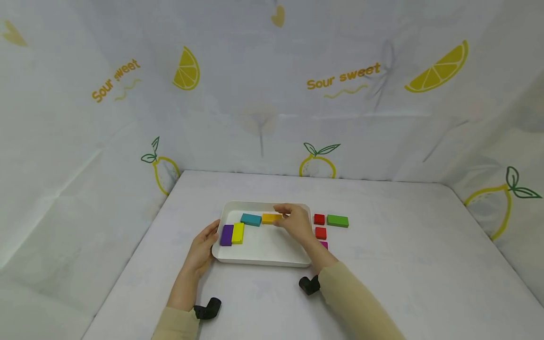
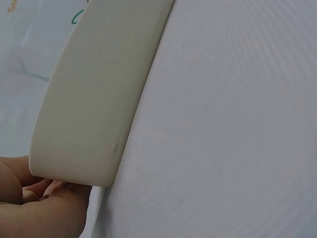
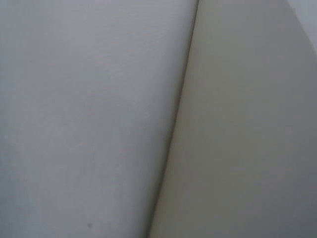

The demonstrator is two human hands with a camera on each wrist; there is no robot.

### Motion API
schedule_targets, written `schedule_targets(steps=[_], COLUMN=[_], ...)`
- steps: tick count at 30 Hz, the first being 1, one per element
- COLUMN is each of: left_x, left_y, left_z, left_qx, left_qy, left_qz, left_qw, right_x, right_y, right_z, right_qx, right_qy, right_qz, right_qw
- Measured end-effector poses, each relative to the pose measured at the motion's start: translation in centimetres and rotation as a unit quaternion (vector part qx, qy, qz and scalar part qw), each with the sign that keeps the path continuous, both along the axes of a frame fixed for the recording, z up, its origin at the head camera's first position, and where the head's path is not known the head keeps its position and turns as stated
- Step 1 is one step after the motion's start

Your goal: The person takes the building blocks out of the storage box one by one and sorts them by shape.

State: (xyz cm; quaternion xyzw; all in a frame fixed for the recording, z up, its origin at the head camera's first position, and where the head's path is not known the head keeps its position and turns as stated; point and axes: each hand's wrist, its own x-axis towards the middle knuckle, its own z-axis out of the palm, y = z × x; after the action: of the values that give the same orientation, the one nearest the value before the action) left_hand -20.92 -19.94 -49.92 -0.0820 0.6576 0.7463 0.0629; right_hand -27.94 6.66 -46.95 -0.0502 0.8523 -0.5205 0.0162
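Observation:
A white tray (image 1: 263, 257) lies in the middle of the table. In it are a purple block (image 1: 226, 234) and a yellow block (image 1: 237, 233) side by side at the left, and a teal block (image 1: 250, 219) at the back. My right hand (image 1: 284, 218) reaches over the tray's back right and pinches an orange-yellow block (image 1: 269, 218) just right of the teal one. My left hand (image 1: 209, 239) grips the tray's left rim. In the left wrist view its fingers (image 2: 44, 206) curl at the corner of the tray (image 2: 89, 99). The right wrist view shows only the tray's wall (image 3: 247, 129).
Right of the tray on the white table (image 1: 403, 245) lie two red blocks (image 1: 319, 219) (image 1: 320, 233), a green block (image 1: 337, 221) and a magenta block (image 1: 325, 244) partly hidden by my right wrist. Lemon-print cloth walls close in the back and both sides.

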Motion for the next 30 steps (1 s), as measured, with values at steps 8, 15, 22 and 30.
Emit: schedule_targets(steps=[8,15,22,30], left_x=[0.2,0.2,0.0,-0.1], left_y=[-0.1,0.0,0.0,-0.1], left_z=[-0.4,-0.5,-0.3,-0.3], left_qx=[0.001,0.004,0.003,0.006], left_qy=[0.023,0.014,-0.001,0.001], left_qz=[-0.004,-0.004,0.000,-0.002], left_qw=[0.9997,0.9999,1.0000,1.0000], right_x=[-0.5,-0.7,-0.6,-0.7], right_y=[0.0,0.2,-0.1,-0.4], right_z=[-0.6,-1.5,-1.6,-1.7], right_qx=[0.026,0.053,0.055,0.052], right_qy=[-0.010,-0.029,-0.017,-0.012], right_qz=[-0.012,-0.014,0.008,0.005], right_qw=[1.000,0.998,0.998,0.999])
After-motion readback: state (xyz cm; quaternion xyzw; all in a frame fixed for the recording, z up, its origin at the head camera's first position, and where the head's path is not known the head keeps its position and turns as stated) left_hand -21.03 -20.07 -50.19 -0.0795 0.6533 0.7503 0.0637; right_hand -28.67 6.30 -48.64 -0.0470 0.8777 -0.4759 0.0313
